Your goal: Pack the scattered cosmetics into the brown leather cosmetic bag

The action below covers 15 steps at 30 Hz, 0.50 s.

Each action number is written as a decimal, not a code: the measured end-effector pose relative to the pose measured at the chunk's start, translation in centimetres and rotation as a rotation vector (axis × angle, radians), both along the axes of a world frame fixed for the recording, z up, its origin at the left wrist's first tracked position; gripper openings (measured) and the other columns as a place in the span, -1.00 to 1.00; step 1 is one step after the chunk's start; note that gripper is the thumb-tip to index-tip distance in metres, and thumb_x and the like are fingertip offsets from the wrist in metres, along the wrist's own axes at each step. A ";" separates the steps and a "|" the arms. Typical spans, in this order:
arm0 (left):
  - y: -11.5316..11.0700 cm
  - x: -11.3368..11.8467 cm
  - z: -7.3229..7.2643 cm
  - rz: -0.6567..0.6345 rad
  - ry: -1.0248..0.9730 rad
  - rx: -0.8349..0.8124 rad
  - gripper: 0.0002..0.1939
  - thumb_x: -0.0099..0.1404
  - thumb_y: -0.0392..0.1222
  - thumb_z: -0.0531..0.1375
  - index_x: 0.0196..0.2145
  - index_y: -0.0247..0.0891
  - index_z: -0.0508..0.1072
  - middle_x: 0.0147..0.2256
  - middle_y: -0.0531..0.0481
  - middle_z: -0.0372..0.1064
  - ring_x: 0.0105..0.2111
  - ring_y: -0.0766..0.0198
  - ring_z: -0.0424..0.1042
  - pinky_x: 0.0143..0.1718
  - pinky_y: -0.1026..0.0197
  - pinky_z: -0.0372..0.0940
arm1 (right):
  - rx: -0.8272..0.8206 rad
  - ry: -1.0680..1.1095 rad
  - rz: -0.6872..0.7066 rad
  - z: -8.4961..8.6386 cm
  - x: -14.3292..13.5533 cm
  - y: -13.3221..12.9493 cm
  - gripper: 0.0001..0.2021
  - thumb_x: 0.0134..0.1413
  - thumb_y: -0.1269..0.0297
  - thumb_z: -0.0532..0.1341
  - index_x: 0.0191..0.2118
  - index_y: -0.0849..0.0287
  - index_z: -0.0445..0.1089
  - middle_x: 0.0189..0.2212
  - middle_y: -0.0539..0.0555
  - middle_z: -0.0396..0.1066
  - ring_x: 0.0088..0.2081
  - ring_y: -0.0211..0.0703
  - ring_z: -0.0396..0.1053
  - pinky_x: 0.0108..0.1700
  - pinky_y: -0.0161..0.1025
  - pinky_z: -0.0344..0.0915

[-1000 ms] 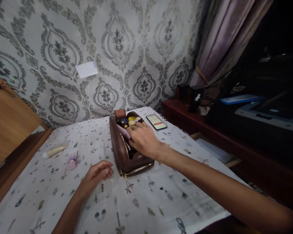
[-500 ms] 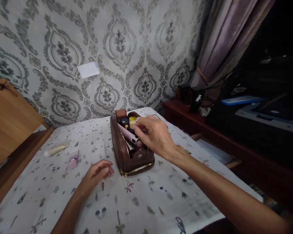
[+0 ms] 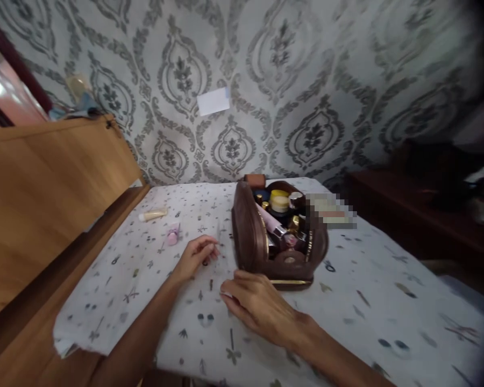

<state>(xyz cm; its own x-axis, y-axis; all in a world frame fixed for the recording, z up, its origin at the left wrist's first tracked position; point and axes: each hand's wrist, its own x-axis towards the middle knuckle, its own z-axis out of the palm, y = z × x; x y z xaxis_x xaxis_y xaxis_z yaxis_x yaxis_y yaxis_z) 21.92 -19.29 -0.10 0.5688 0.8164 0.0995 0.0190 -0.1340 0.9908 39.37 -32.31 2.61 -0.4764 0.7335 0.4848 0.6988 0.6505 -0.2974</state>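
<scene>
A brown cosmetic bag [image 3: 250, 236] stands unzipped on the patterned cloth, packed with cosmetics. Inside it are a pink tube [image 3: 271, 221], a yellow-lidded jar [image 3: 279, 199] and several small gold-capped bottles. My right hand [image 3: 258, 303] is in front of the bag's near left corner, thumb and forefinger pinched together. A small pale bit shows at its fingertips, too little to name. Left of the bag, my left hand [image 3: 196, 257] hovers low over the cloth with loosely curved fingers and holds nothing I can see.
A cream tube [image 3: 153, 215] and a small pink tube [image 3: 173, 234] lie on the cloth to the left. A wooden board [image 3: 56, 199] borders the left side. Behind is a patterned wall with a white card [image 3: 213, 101]. Dark furniture [image 3: 371, 199] stands at the right.
My right hand has come out of the bag, moving toward me and left, near my left hand. The view has turned left, so the bag appears further right.
</scene>
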 end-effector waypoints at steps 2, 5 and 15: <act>1.1 -0.8 0.5 0.066 -0.013 0.033 -0.62 0.24 0.10 0.24 -0.19 -0.29 0.47 -0.38 -0.07 0.49 -0.43 0.28 0.45 -0.46 0.30 0.28 | -0.169 -0.049 -0.007 -1.0 -1.1 0.8 -0.88 0.23 0.39 0.13 -0.33 0.19 0.39 -0.47 0.04 0.39 -0.41 -0.20 0.32 -0.38 -0.31 0.07; 4.0 -2.8 1.3 0.220 0.050 0.145 -0.62 0.22 0.10 0.22 -0.20 -0.28 0.48 -0.38 -0.08 0.51 -0.44 0.26 0.48 -0.47 0.29 0.29 | -0.366 0.006 -0.065 -2.1 -2.5 2.4 -0.84 0.20 0.39 0.13 -0.19 0.18 0.45 -0.42 0.06 0.44 -0.39 -0.20 0.36 -0.32 -0.31 0.14; 16.5 -13.5 0.1 1.095 0.300 0.292 -0.74 0.34 -0.14 0.09 -0.11 -0.28 0.46 -0.08 -0.14 0.45 -0.01 0.07 0.39 -0.02 0.05 0.32 | -0.594 0.601 -0.007 -3.6 -6.9 8.9 -0.81 0.04 0.36 0.11 -0.27 0.20 0.45 -0.61 -0.04 0.42 -0.60 -0.31 0.19 -0.50 -0.36 0.09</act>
